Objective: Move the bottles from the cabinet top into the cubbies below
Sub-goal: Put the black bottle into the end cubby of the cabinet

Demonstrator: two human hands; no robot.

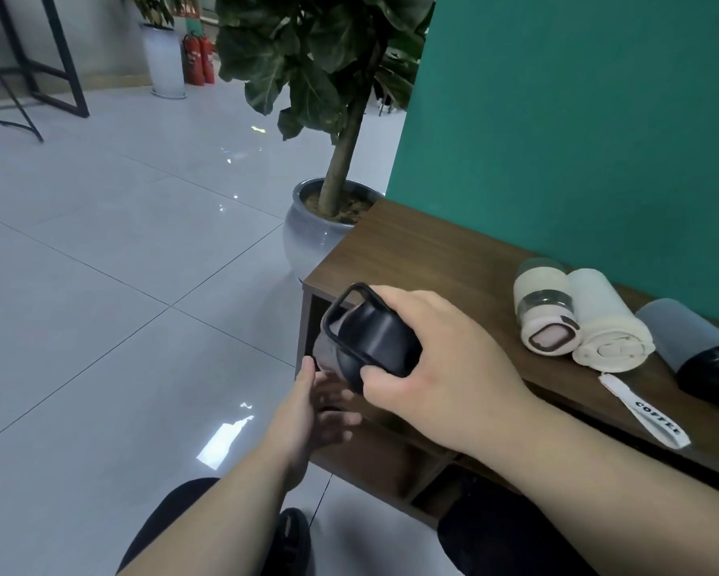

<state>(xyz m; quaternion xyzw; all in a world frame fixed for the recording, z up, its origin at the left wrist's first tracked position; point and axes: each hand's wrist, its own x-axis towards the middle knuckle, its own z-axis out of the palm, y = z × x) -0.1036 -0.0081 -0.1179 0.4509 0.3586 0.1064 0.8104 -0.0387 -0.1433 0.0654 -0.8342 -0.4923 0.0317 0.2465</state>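
I see the green wall filling the upper right, with the grey tiled floor to the left. The wooden cabinet stands against the wall; its right end is cut off by the frame edge. The cubbies below the top are largely hidden behind both forearms, so I cannot tell whether they contain anything. A potted plant stands in a grey pot just beside the cabinet's far corner.

My right hand grips the black bottle, fingers curled firmly over its lid end, with the loop handle projecting up and left. The bottle is tilted, held off the cabinet top in front of the cabinet's left end. My left hand is below it, fingers loosely spread, the thumb touching the bottle's lower body; the remaining fingers are blurred, and I cannot tell if they make contact.

Three bottles lie on their sides on the cabinet top, touching in a row: the cream bottle with a dark band, the cream bottle with a "COFFEE" strap, and the grey bottle, whose black lid sits near the frame's right edge
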